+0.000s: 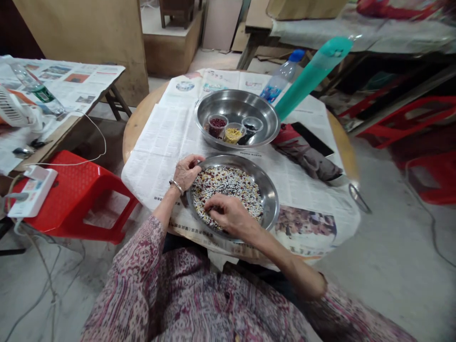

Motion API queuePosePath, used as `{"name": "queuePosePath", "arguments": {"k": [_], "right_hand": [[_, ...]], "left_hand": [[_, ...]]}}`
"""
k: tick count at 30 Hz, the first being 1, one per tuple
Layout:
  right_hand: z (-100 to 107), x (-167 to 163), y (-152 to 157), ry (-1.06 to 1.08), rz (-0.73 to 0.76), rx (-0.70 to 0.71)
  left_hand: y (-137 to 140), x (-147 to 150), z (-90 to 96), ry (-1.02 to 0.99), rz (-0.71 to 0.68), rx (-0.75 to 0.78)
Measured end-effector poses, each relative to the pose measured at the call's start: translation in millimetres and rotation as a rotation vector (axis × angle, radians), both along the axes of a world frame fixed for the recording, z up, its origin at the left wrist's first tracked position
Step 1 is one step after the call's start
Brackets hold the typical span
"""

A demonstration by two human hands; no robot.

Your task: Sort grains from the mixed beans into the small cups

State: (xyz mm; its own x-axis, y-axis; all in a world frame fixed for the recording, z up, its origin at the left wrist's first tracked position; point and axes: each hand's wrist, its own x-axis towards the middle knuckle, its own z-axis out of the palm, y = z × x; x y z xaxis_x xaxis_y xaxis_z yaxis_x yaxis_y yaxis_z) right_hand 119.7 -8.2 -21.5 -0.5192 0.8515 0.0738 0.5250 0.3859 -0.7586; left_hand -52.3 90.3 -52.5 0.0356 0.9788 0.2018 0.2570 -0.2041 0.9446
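Note:
A shallow steel basin holds a spread of mixed beans and grains, white, red, yellow and black. My left hand is closed on the basin's left rim, thumb and fingers bent over the edge. Down at the surface of the grains is my right hand, its thumb and fingers pinched together; whatever is between them is hidden. Just beyond stands a second steel basin. Inside it are small clear cups of red beans, yellow kernels and black beans.
Newspaper covers the round table. To the right lie a folded umbrella and a dark flat object. A blue-capped bottle and a long green cylinder stand behind. A red stool with a power strip is at left.

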Motion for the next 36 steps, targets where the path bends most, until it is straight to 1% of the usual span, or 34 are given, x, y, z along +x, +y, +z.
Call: {"name": "queuePosePath", "arguments": {"k": [3, 6, 8, 12, 14, 15, 17, 21, 24, 26, 28, 30, 32, 34, 36], "right_hand": [[-4.2, -4.3, -13.5, -0.076, 0.120, 0.162], [-9.8, 4.9, -10.6, -0.194, 0.123, 0.258], [-12.2, 19.6, -1.9, -0.262, 0.043, 0.278], [-14.0, 50.2, 19.7, -0.322, -0.252, 0.320], [-14.1, 54.1, 27.1, -0.312, -0.349, 0.340], [-14.2, 51.8, 29.1, -0.299, -0.363, 0.340], [-14.5, 40.1, 30.1, -0.261, -0.321, 0.323], [-16.3, 9.8, 27.5, -0.190, -0.161, 0.269], [-16.0, -1.5, 29.3, -0.155, -0.114, 0.205], [-13.5, -4.7, 32.9, -0.128, -0.078, 0.200], [-9.6, -8.0, 37.5, -0.122, 0.007, 0.239], [-5.6, -13.0, 43.1, -0.157, 0.117, 0.314], [-3.0, -18.4, 49.6, -0.216, 0.191, 0.395], [-2.3, -21.1, 56.6, -0.282, 0.202, 0.451], [-2.8, -17.9, 63.5, -0.361, 0.171, 0.472]], "left_hand": [[0.2, 0.3, 0.2, -0.005, 0.001, -0.004], [0.2, 0.4, -0.1, -0.007, 0.002, 0.008], [0.2, 0.3, -0.4, -0.005, 0.004, 0.015], [0.6, 0.4, -0.6, -0.014, 0.003, -0.003], [0.9, 0.5, -0.4, -0.022, 0.005, -0.008], [1.0, 0.5, -0.3, -0.023, 0.006, -0.008], [1.2, 0.4, -0.3, -0.019, 0.007, -0.008], [1.3, -0.3, -1.3, -0.009, 0.002, -0.002], [1.4, -0.6, -1.9, -0.006, -0.003, 0.002], [1.5, -0.4, -1.8, -0.010, -0.005, 0.003], [1.3, 0.0, -1.4, -0.010, -0.003, 0.003], [0.9, 0.4, -1.3, -0.005, 0.002, 0.002], [0.7, 0.6, -1.7, -0.006, 0.004, -0.002], [0.8, 0.5, -2.6, -0.020, -0.002, -0.006], [1.1, 0.3, -3.4, -0.034, -0.014, -0.006]]}}
